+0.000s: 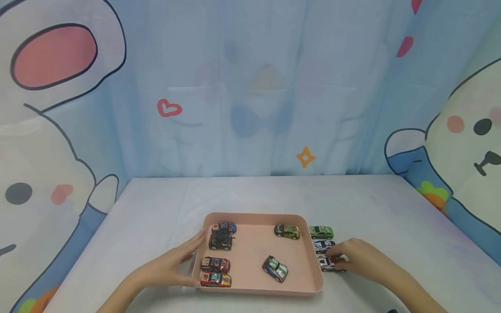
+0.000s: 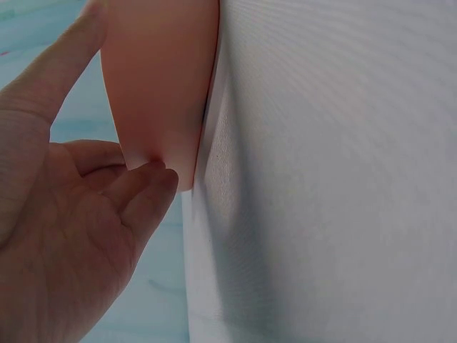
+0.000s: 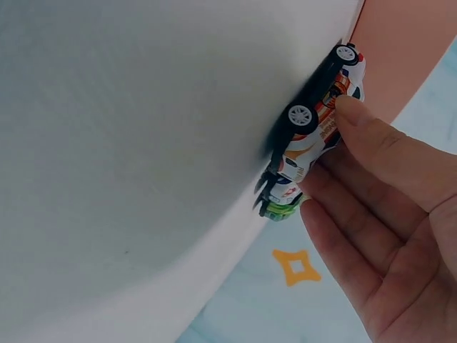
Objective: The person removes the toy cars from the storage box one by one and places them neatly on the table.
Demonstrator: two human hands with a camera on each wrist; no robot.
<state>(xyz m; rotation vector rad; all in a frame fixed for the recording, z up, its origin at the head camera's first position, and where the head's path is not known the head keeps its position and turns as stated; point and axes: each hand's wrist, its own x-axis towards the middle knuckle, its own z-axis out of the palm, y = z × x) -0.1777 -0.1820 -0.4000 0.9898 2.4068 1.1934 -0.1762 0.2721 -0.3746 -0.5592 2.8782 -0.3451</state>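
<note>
My left hand (image 1: 166, 266) holds the left side of a pink tray (image 1: 248, 248), thumb near its front corner and fingers along its outer wall. The left wrist view shows bent fingertips against the tray's wall (image 2: 161, 78). Past the tray's right side, my right hand (image 1: 362, 262) pinches a white toy car (image 1: 325, 263) with red and orange markings. Thumb and fingers span the car (image 3: 330, 114) in the right wrist view. Behind it stand a white-and-black toy car (image 1: 322, 246) and a green toy car (image 1: 322, 232), both beside the tray's right wall.
Inside the tray, a blue car (image 1: 224, 227), a black car (image 1: 220, 241), a dark red car (image 1: 215, 264) and a red-yellow car (image 1: 215, 279) line the left side. A green-orange car (image 1: 287, 231) and an angled silver-green car (image 1: 275, 268) sit farther right. White cloth covers the table (image 1: 164, 217).
</note>
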